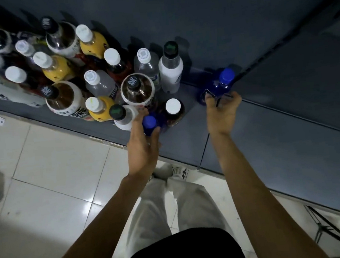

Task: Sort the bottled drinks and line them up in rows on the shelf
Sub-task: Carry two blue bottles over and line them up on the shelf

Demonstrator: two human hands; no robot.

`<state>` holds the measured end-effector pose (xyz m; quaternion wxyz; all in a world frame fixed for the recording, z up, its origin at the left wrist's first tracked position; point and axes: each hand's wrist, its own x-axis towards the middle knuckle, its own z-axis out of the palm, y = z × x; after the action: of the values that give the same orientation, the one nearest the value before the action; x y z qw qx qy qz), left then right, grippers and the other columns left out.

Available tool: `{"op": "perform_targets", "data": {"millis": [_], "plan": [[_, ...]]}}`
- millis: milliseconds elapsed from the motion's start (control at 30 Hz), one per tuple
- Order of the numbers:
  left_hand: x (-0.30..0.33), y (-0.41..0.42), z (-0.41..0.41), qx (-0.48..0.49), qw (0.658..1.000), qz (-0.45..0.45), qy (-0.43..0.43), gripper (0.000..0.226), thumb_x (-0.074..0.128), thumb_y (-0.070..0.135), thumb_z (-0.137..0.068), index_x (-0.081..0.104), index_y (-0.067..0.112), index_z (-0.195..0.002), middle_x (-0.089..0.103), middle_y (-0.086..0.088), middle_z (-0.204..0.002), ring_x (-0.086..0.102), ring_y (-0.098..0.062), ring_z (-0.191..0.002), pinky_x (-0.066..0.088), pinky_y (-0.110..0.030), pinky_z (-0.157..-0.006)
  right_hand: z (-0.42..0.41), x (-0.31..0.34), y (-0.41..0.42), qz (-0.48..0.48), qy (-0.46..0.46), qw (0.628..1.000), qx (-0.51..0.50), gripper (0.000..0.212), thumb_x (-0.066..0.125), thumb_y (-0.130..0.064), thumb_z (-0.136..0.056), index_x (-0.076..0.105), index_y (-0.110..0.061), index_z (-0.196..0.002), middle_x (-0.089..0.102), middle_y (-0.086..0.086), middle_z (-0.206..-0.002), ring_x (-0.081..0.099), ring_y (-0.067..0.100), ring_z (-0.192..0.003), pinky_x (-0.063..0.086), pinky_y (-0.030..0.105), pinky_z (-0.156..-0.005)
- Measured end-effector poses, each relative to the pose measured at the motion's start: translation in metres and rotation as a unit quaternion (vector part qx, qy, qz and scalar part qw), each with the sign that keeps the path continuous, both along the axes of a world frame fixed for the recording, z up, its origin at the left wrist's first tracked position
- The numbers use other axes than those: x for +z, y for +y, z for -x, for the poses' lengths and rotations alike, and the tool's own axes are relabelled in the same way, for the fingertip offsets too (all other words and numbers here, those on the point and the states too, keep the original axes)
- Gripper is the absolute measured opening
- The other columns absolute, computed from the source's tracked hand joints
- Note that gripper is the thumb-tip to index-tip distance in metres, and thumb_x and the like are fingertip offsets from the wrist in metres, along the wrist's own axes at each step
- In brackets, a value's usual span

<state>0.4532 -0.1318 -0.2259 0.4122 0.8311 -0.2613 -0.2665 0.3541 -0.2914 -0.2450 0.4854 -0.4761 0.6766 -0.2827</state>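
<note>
Blue-capped bottles are the pair in play, one at each hand, and the spacing between them is what the next placement turns on. The right hand [222, 111] reaches out over the shelf [279, 135], and its fingers [208, 98] curl round the lower body of a blue bottle [222, 84] that stands upright, cap pointing up toward the camera, close to the back wall and well apart from the crowd of drinks on the left. The left hand [143, 146] is at the front edge of that crowd, thumb and fingers wrapped about a second blue bottle [150, 124], whose cap shows just above the palm; its long axis also runs vertical, so it can be lifted straight up.

From the left hand, the placed blue bottle lies to the right and further back on the shelf, with bare shelf between. The right hand is far the nearer to that spot, but it is occupied; the left holds the matching drink and would have to cross that gap. Just beside the left hand stand a white-capped dark bottle [173, 107] and a dark-capped white bottle [122, 116], both touching or nearly touching its fingers, so a sideways pull risks tipping them. Whether the left hand's bottle rests on the shelf or is lifted cannot be told.
</note>
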Motion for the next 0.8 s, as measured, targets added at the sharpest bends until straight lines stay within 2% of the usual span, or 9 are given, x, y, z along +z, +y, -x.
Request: {"op": "perform_targets", "data": {"millis": [67, 133, 233, 300, 367, 433, 533, 667, 800], "plan": [[0.001, -0.002, 0.001, -0.002, 1.0, 0.001, -0.004, 0.044, 0.053, 0.022, -0.095, 0.037, 0.023, -0.136, 0.057, -0.003, -0.121, 0.063, -0.011, -0.057, 0.056, -0.029, -0.054, -0.001, -0.005, -0.007, 0.008, 0.002, 1.0, 0.006, 0.076, 0.075, -0.026, -0.081, 0.031, -0.01, -0.141, 0.048, 0.009, -0.135, 0.05, 0.019, -0.121, 0.047, 0.033, -0.1], [0.003, -0.002, 0.001, -0.004, 1.0, 0.0, -0.002, 0.045, 0.056, 0.021, -0.094, 0.038, 0.025, -0.135, 0.054, 0.002, -0.123, 0.064, -0.013, -0.06, 0.057, -0.031, -0.056, -0.004, -0.008, -0.014, 0.015, 0.002, 1.0, 0.023, 0.084, 0.079, -0.028, -0.076, 0.031, -0.013, -0.143, 0.046, 0.009, -0.139, 0.05, 0.023, -0.125, 0.047, 0.035, -0.1], [0.007, -0.001, -0.001, -0.018, 1.0, -0.009, -0.011, 0.046, 0.058, 0.026, -0.093, 0.037, 0.033, -0.133, 0.051, 0.006, -0.124, 0.064, -0.017, -0.07, 0.059, -0.04, -0.064, -0.006, -0.009, -0.019, 0.039, 0.007, 0.998, 0.041, 0.079, 0.077, -0.025, -0.078, 0.034, -0.01, -0.142, 0.049, 0.011, -0.134, 0.053, 0.024, -0.119, 0.047, 0.029, -0.095], [0.008, 0.001, 0.0, -0.049, 0.998, -0.025, -0.042, 0.043, 0.056, 0.031, -0.093, 0.036, 0.031, -0.132, 0.05, 0.003, -0.128, 0.06, -0.017, -0.086, 0.057, -0.04, -0.075, -0.003, -0.01, -0.021, 0.047, 0.007, 0.998, 0.045, 0.07, 0.074, -0.025, -0.082, 0.036, -0.009, -0.138, 0.053, 0.009, -0.13, 0.055, 0.02, -0.114, 0.045, 0.016, -0.086], [0.009, 0.004, 0.004, -0.066, 0.996, -0.031, -0.049, 0.039, 0.051, 0.036, -0.093, 0.036, 0.03, -0.129, 0.049, 0.001, -0.128, 0.061, -0.022, -0.089, 0.058, -0.045, -0.072, 0.001, -0.008, -0.023, 0.048, 0.013, 0.998, 0.049, 0.063, 0.073, -0.027, -0.084, 0.039, -0.01, -0.134, 0.058, 0.004, -0.122, 0.058, 0.016, -0.104, 0.04, 0.002, -0.073], [0.01, 0.005, 0.006, -0.067, 0.997, -0.03, -0.038, 0.037, 0.048, 0.039, -0.092, 0.036, 0.032, -0.127, 0.05, 0.001, -0.125, 0.063, -0.027, -0.081, 0.057, -0.049, -0.063, 0.007, 0.0, -0.02, 0.047, 0.032, 0.997, 0.049, 0.058, 0.073, -0.028, -0.083, 0.042, -0.01, -0.129, 0.061, -0.001, -0.113, 0.058, 0.013, -0.094, 0.039, 0.001, -0.065], [0.011, 0.005, 0.008, -0.054, 0.997, -0.044, -0.035, 0.035, 0.048, 0.036, -0.093, 0.035, 0.035, -0.125, 0.053, 0.0, -0.122, 0.062, -0.03, -0.083, 0.057, -0.05, -0.067, 0.021, 0.009, -0.005, 0.059, 0.052, 0.995, 0.055, 0.056, 0.076, -0.028, -0.081, 0.047, -0.011, -0.125, 0.062, -0.002, -0.109, 0.058, 0.013, -0.092, 0.04, 0.012, -0.07], [0.022, 0.014, 0.015, -0.064, 0.992, -0.075, -0.078, 0.034, 0.049, 0.035, -0.095, 0.037, 0.024, -0.125, 0.059, -0.007, -0.118, 0.062, -0.034, -0.083, 0.056, -0.046, -0.071, 0.041, 0.021, 0.029, 0.069, 0.029, 0.993, 0.086, 0.055, 0.075, -0.028, -0.082, 0.049, -0.014, -0.129, 0.058, -0.01, -0.105, 0.053, 0.008, -0.093, 0.038, 0.011, -0.075], [0.038, 0.028, 0.022, -0.103, 0.981, -0.078, -0.144, 0.036, 0.049, 0.036, -0.095, 0.044, 0.01, -0.119, 0.061, -0.013, -0.105, 0.055, -0.033, -0.089, 0.045, -0.037, -0.071, 0.06, 0.035, 0.066, 0.078, 0.009, 0.987, 0.139, 0.062, 0.071, -0.036, -0.084, 0.046, -0.017, -0.138, 0.064, -0.006, -0.112, 0.059, 0.007, -0.092, 0.042, 0.004, -0.079]]}}
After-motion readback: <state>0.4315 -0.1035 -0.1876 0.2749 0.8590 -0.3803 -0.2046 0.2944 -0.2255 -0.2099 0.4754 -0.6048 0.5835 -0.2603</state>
